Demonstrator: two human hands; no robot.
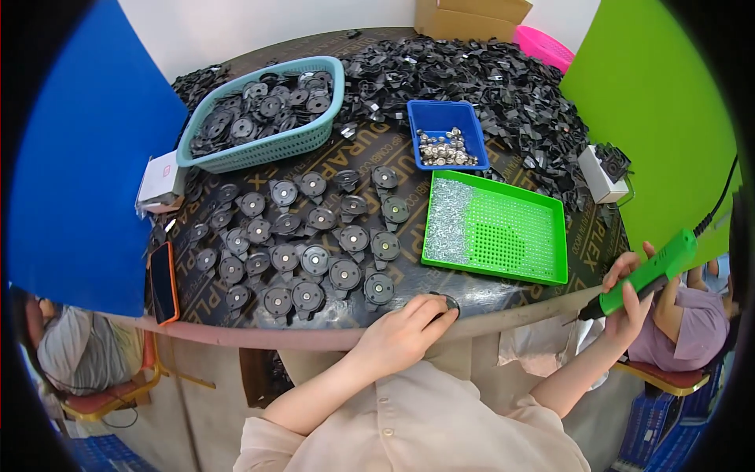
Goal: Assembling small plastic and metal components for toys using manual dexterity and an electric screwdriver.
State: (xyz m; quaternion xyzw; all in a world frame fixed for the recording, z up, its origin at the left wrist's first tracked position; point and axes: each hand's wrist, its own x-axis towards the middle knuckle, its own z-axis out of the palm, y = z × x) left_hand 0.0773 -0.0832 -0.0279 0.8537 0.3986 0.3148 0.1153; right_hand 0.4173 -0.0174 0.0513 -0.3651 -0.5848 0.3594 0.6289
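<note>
At the table's near edge my left hand [403,332] has its fingers closed on a small black plastic part [450,302], mostly hidden under them. My right hand [623,307] is wrapped round a green electric screwdriver [665,263], its dark tip pointing down and left, apart from the part. Left of my left hand, several round black plastic parts with metal centres [344,274] lie in loose rows. A green tray [560,236] between my hands and farther back holds many small silver screws [448,224] along its left side.
Behind the tray stands a blue bin [419,135] of shiny metal pieces. A teal basket [259,148] of round black parts is at the far left. Loose black pieces [464,75] are heaped at the back. An orange-edged phone [163,283] lies left. Two people sit beyond the blue and green partitions.
</note>
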